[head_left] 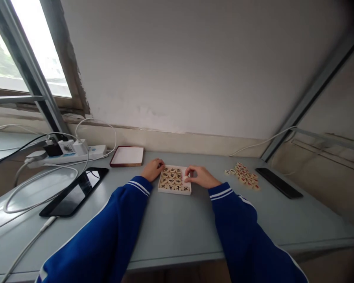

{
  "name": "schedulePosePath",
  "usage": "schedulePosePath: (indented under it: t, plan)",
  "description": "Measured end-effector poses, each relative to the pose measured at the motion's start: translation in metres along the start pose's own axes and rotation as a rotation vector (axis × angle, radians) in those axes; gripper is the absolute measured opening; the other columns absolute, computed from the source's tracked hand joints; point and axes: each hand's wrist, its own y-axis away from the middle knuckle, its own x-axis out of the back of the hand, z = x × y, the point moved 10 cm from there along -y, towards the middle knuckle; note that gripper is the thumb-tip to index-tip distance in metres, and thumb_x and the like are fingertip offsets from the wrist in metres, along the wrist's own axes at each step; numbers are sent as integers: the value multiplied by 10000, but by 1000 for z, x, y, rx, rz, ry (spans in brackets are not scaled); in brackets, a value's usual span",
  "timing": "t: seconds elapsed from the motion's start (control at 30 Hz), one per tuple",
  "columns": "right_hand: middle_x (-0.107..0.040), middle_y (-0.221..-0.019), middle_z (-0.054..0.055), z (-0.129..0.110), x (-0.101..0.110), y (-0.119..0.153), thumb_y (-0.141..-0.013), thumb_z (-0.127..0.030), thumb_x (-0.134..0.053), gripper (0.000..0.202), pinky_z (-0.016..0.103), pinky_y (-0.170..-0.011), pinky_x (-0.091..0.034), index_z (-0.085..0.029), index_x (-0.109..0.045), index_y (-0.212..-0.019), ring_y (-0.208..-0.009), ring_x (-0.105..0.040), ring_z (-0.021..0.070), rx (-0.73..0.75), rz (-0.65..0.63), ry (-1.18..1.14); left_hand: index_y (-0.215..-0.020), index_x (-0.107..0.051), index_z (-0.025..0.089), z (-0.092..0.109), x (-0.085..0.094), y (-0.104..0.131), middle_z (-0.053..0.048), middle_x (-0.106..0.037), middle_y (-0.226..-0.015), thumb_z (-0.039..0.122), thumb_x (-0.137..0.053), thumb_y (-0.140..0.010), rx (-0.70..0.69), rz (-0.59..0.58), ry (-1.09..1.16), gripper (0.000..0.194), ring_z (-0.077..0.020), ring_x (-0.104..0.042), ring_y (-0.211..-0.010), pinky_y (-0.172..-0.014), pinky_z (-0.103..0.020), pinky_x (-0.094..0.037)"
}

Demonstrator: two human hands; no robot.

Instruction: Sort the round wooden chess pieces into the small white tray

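A white box sits on the grey desk, with rows of round pieces bearing black characters inside it. My left hand rests at the box's left edge, its fingers curled against the upper left corner. At the right side of the box, my right hand has thumb and fingertips pinched over the last column. Whatever is between those fingertips is too small to make out. Further right lies a loose cluster of pieces, most with red characters.
A shallow dark-red lid lies behind my left hand. On the left are a black tablet, a white power strip and looping cables. A long black object lies at the far right, before the wall.
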Motion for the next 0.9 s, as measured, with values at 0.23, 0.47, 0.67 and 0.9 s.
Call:
schedulePosePath:
  t: [0.23, 0.47, 0.67, 0.9]
  plan:
    - [-640, -830, 50, 96, 64, 22, -706, -335, -557, 214, 268, -701, -423, -164, -593, -829, -752, -572, 149, -288, 241, -100, -823, -566, 152, 1, -2, -1, -64, -564, -861, 314, -358, -821, -2, -14, 19, 263, -185, -526, -816, -786, -305, -390]
    - [-569, -1041, 81, 110, 84, 48, -749, -354, -537, 193, 389, -818, -339, -226, -639, -852, -1005, -466, 254, -411, 311, 665, -812, -555, 150, 0, -2, 0, -65, -552, -857, 316, -347, -827, 4, -8, 34, 267, -183, -529, -809, -785, -303, -392]
    - [-478, -1254, 72, 102, 42, 16, -880, -413, -266, 410, 495, -941, -245, -264, -425, -1227, -1147, -384, 224, -292, 217, 661, -822, -553, 154, 1, -3, 0, -61, -547, -850, 321, -338, -832, -8, -12, 21, 273, -182, -528, -819, -793, -300, -390]
    - [-398, -1332, 82, 178, 67, 65, -871, -246, -247, 418, 606, -970, -130, -236, -416, -1253, -1252, -277, 256, -623, 231, 732, -858, -543, 152, 1, -6, 1, -64, -539, -876, 279, -323, -846, 6, -20, 2, 255, -176, -531, -836, -806, -301, -391]
